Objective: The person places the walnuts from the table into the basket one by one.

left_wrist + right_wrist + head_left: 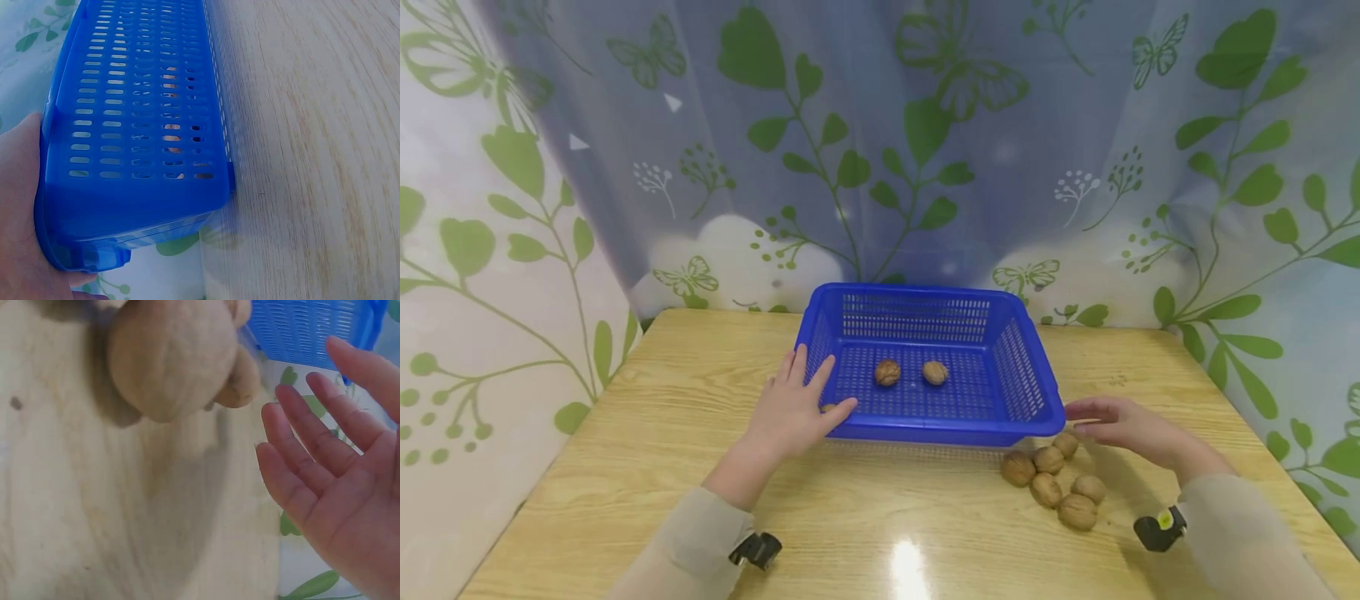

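A blue plastic basket (917, 434) stands on the table, with walnuts inside: two show on its floor, a darker walnut (887, 372) and a lighter walnut (935, 372). Part of another walnut (828, 408) peeks out beside the left thumb. My left hand (790, 412) rests on the basket's front left corner, fingers spread across the rim; the left wrist view shows that hand (22, 206) against the rim. Over the table at the basket's right, my right hand (1123, 427) holds nothing, its fingers spread and slightly bent. Several loose walnuts (1047, 490) lie beside it, near the front right corner.
The wooden table (865, 517) reaches back to a patterned curtain (880, 167) close behind the basket. More patterned cloth (490, 250) hangs at the left and right sides. A black wrist camera (1159, 530) sits at the right cuff.
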The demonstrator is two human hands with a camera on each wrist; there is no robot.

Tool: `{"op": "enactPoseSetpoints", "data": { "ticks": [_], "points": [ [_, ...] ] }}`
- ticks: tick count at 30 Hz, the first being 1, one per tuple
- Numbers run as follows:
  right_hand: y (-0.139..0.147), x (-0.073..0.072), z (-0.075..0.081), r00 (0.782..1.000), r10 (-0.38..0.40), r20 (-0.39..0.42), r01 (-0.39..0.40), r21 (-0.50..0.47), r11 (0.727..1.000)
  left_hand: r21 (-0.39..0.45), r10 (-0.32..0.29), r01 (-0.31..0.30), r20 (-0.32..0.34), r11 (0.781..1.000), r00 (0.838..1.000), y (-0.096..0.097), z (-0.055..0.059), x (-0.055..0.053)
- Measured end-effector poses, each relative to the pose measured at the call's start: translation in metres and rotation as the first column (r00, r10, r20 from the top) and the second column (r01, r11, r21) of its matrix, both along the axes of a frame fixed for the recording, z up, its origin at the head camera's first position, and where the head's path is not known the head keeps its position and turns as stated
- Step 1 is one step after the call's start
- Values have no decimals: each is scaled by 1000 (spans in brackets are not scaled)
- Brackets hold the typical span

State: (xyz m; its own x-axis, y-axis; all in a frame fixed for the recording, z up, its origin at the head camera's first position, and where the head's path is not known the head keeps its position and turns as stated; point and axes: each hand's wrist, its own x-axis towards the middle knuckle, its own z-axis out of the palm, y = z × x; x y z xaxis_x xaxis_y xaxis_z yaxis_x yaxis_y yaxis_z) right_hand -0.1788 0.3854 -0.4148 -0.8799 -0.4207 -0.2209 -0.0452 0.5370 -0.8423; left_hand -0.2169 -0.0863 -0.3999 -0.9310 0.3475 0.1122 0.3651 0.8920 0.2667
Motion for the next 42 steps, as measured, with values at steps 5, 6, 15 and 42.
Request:
{"op": "enactPoseSetpoints", "data": {
  "ticks": [5, 6, 15, 42],
  "points": [
    [0, 0, -10, 1000, 19, 20, -18, -25, 1000, 7, 3, -3, 1, 1000, 1000, 1, -1, 0],
    [0, 0, -11, 999, 22, 25, -22, -27, 999, 4, 5, -5, 3, 1000, 1000, 1, -1, 0],
    [-3, 1, -19, 999, 47, -3, -47, 12, 999, -1, 0, 0, 2, 1000, 1000, 1, -1, -1],
    [-1, 27, -5, 985, -112, -133, 128, 114, 985, -17, 2, -2, -4, 1000, 1000, 0, -2, -1]
  ]
}}
